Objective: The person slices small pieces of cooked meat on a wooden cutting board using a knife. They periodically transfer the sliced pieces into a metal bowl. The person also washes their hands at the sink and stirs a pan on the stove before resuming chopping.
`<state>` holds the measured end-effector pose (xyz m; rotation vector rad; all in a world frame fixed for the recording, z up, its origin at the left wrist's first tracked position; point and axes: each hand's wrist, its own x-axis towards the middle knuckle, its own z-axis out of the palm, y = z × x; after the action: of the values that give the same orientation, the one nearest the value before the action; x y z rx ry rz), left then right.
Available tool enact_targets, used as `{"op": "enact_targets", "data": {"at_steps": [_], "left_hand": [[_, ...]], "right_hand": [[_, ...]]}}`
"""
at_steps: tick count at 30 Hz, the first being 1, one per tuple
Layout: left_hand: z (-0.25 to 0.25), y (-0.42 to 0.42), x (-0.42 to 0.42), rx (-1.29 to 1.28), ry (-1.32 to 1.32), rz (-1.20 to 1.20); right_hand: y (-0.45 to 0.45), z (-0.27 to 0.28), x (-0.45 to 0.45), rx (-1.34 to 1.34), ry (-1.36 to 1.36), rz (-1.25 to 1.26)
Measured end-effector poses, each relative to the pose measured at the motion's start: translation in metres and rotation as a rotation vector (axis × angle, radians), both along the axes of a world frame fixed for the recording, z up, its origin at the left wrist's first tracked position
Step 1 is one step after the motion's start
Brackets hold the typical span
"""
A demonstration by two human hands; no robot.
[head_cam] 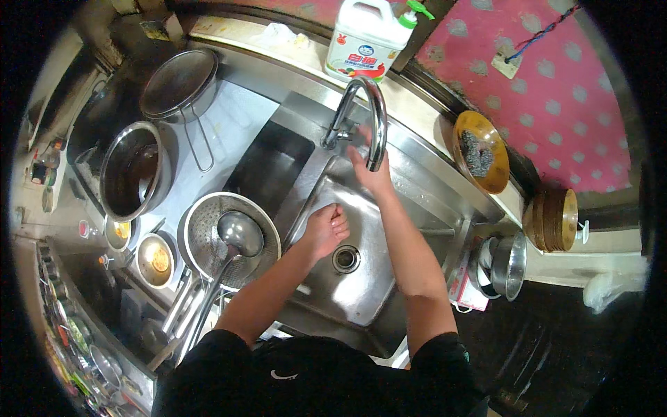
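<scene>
My right hand reaches up at the curved chrome faucet, near its handle and partly behind the spout; whether its fingers touch the handle is hard to tell. Over the stainless steel sink, my left hand is curled closed, with nothing visible in it. The sink drain lies just below that hand. Left of the basin, a steel ladle rests in a perforated metal strainer.
A steel pot, a mesh sieve and small bowls stand at left. Behind the faucet is a detergent jug. A yellow bowl holding scouring pads, stacked bowls and metal basins are at right.
</scene>
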<state>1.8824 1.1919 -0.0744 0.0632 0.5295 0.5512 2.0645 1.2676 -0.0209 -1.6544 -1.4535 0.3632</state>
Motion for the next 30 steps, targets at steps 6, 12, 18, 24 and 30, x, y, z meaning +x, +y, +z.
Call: {"op": "enact_targets", "data": {"at_steps": [6, 12, 18, 24, 30], "left_hand": [[-0.023, 0.025, 0.023, -0.149, -0.031, 0.073], [-0.116, 0.023, 0.042, -0.247, -0.365, 0.144], [-0.053, -0.009, 0.039, -0.113, 0.096, -0.028], [-0.066, -0.022, 0.009, -0.205, 0.082, -0.016], [-0.173, -0.030, -0.008, -0.274, -0.089, 0.228]], "right_hand": [[0.026, -0.027, 0.020, -0.132, -0.147, 0.121], [-0.082, -0.031, -0.008, -0.383, 0.120, 0.261], [-0.135, -0.063, -0.031, -0.028, -0.557, 0.169], [-0.148, -0.087, -0.060, -0.584, -0.144, 0.319], [-0.175, -0.116, -0.106, -0.462, 0.689, 0.203]]}}
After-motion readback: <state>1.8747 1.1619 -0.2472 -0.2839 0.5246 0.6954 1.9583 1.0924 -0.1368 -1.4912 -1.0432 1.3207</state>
